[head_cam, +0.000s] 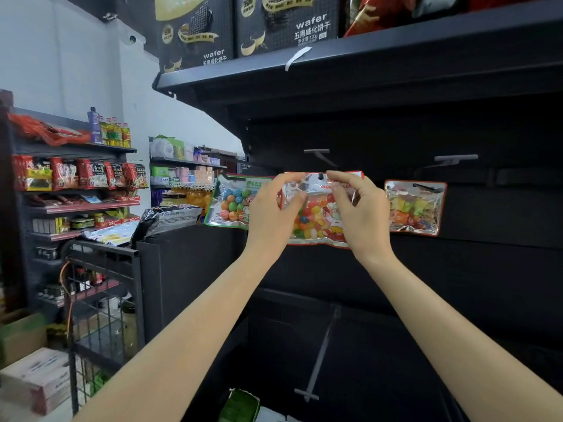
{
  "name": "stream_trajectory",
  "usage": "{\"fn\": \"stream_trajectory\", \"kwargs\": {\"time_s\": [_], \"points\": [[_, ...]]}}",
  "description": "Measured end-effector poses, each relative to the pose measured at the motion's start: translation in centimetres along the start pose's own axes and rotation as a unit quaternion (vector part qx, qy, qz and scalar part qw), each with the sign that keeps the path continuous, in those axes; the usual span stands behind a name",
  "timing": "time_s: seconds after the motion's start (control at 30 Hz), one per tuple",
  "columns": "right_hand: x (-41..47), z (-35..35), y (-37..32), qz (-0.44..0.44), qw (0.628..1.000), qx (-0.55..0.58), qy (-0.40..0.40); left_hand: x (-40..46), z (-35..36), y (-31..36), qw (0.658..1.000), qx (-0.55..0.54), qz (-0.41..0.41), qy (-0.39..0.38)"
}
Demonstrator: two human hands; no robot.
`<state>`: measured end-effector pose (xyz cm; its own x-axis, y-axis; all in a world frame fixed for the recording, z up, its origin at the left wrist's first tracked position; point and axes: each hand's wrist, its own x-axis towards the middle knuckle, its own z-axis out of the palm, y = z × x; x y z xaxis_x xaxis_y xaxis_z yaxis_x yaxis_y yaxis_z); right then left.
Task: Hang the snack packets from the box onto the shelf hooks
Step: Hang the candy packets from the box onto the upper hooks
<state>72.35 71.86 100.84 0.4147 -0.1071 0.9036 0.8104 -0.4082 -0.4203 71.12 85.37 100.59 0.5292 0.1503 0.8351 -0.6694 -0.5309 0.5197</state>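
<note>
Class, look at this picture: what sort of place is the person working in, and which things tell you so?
Most likely a small grocery shop: candy packets hang on shelf hooks, wafer boxes sit on the top shelf, and stocked shelves stand behind.

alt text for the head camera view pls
Both hands, left hand and right hand, pinch a jelly bean packet at a shelf hook. Candy packets hang on either side: gumball packet, right packet.

I'm looking at a small grocery shop. Dark retail shelving (365, 65) carries boxed wafer biscuits (286, 22), candy packets hang on peg hooks (320, 156), and side racks (76, 205) hold instant noodles, oil bottles (114, 134) and tissue packs
</note>
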Motion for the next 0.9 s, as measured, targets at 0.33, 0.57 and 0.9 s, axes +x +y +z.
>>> {"fn": "stream_trajectory", "kwargs": {"time_s": [0.33,0.57,0.9], "points": [[1.2,0.4,3.2,0.032,0.998,-0.042,-0.026,1.5,2.6,-1.4,0.996,0.055,-0.033,-0.056],[2.1,1.4,7.2,0.082,0.984,-0.11,-0.112,3.6,5.9,-3.1,0.973,0.085,-0.119,-0.178],[3.2,2.6,9.3,0.098,0.953,-0.233,-0.165,5.5,7.7,-3.4,0.943,0.159,-0.166,-0.241]]}}
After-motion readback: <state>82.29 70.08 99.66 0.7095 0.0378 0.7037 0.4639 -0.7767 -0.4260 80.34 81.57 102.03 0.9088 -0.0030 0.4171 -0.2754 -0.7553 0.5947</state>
